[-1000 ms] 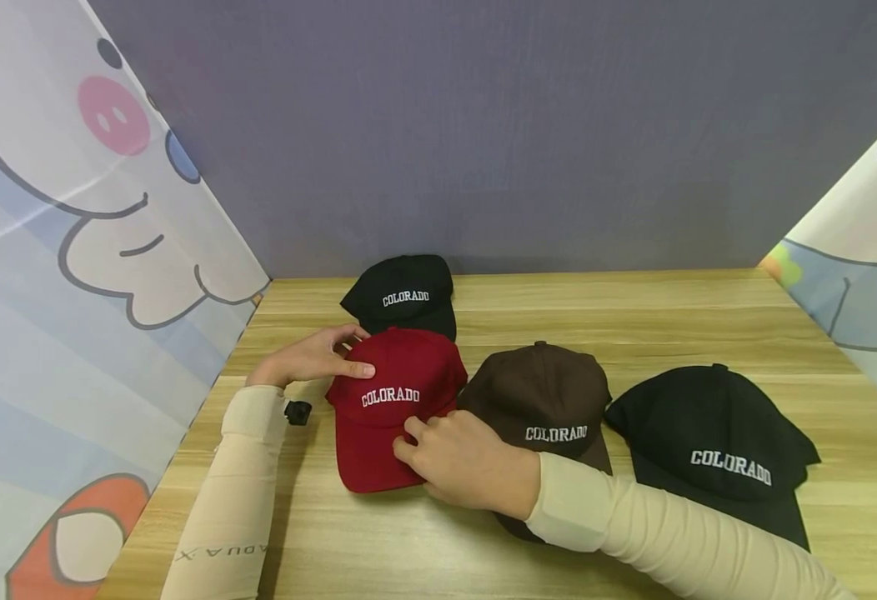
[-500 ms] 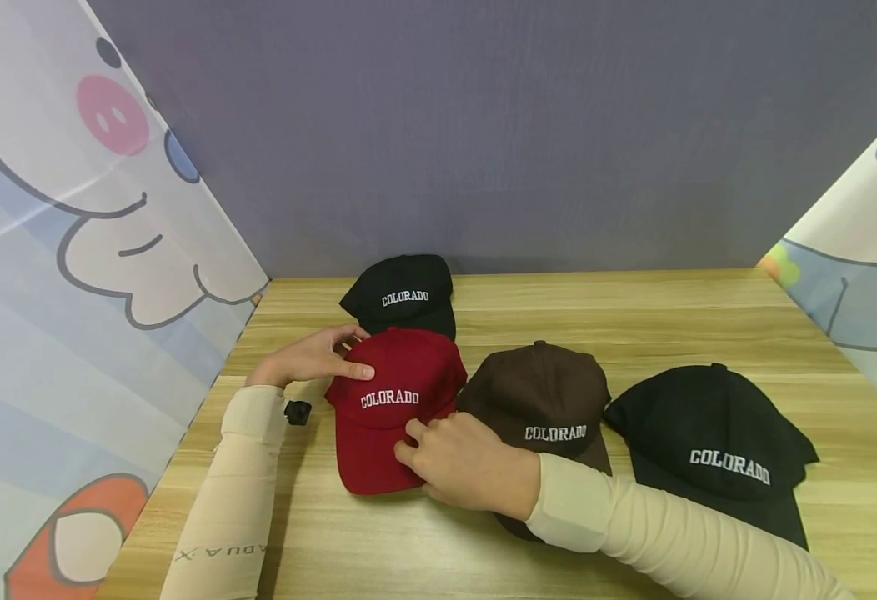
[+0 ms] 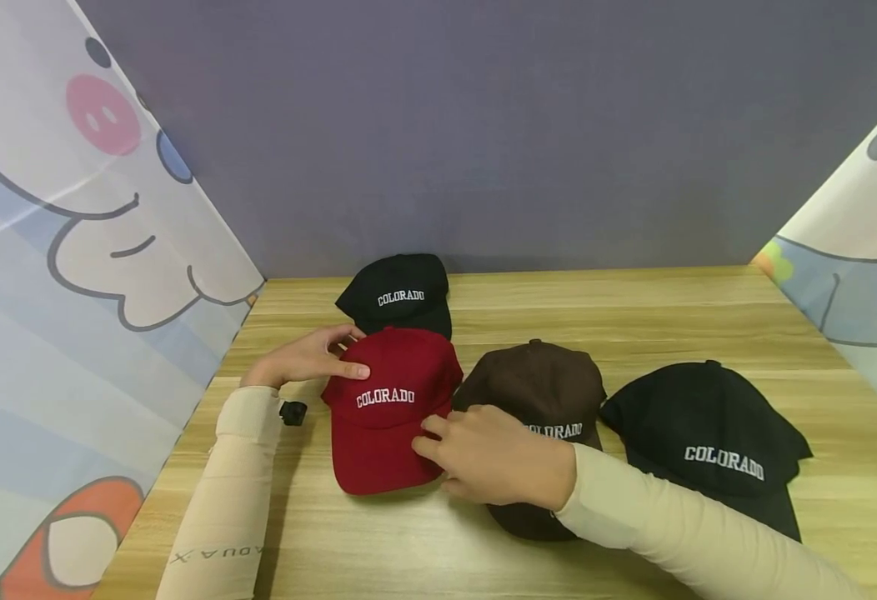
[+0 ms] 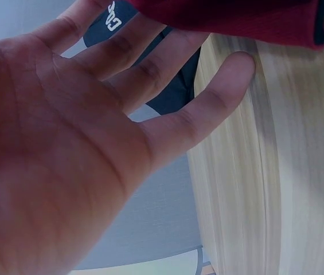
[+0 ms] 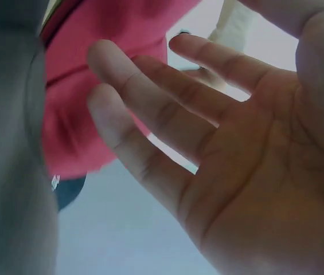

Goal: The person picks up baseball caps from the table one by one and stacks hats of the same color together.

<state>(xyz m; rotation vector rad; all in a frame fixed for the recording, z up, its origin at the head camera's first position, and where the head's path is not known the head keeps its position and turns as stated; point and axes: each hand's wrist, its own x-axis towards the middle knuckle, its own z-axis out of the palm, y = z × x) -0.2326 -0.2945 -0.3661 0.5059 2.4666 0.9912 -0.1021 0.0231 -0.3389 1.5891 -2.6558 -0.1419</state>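
A red baseball cap (image 3: pixel 393 362) with white COLORADO lettering lies on the wooden table, its brim toward me. My left hand (image 3: pixel 307 358) rests at the left of its crown, thumb on the fabric and the other fingers behind. The left wrist view shows those fingers (image 4: pixel 144 71) fairly straight at the red edge. Right of the brim, my right hand (image 3: pixel 502 454) hovers low with relaxed fingers, partly covering a dark brown cap (image 3: pixel 547 379). In the right wrist view its fingers (image 5: pixel 164 112) are extended and hold nothing, overlapping the red cap (image 5: pixel 73 134).
One black cap (image 3: pixel 401 279) sits behind the red one, near the grey back wall (image 3: pixel 521 150). Another black cap (image 3: pixel 712 421) lies at the right, partly behind my right sleeve (image 3: pixel 679 508). Cartoon-printed panels (image 3: pixel 101 258) stand at both sides of the table (image 3: pixel 633 308).
My right hand has drawn back to the right from the red cap's brim, its fingers loosening. The left hand keeps its place on the crown. The head view has shifted slightly.
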